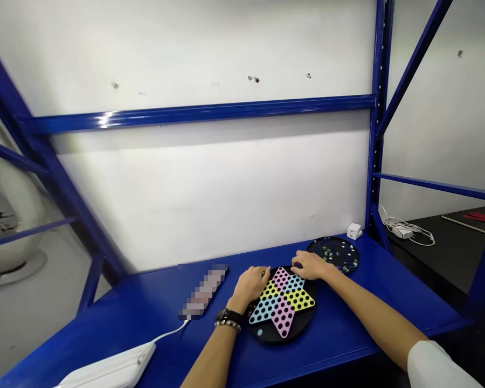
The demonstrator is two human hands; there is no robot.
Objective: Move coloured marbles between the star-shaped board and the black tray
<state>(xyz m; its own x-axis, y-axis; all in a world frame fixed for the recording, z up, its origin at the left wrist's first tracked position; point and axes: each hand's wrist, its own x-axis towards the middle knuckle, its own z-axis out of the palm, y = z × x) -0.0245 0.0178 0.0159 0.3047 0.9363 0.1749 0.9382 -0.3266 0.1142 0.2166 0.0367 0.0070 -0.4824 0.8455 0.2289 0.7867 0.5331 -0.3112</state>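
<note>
On the blue shelf (347, 328) sits a round black game board (283, 307), its face printed with a six-pointed star in pink, yellow and pale blue, each point pitted with rows of dark holes. The holes that can be made out hold nothing. Just beyond it, to the right, lies a second round black tray (336, 253), shallow, with small glassy marbles scattered inside; their number cannot be told.

The left hand (253, 284) rests at the board's far left edge, fingers curled downward and close together; whether it pinches anything cannot be told. A dark watch and a bead bracelet ring its wrist. The right hand (310, 265) lies palm down between board and tray, fingers loosely bent, touching the board's far rim.

A white device (109, 369) with a cable occupies the near left of the shelf. A small white charger (354, 231) stands behind the tray.
</note>
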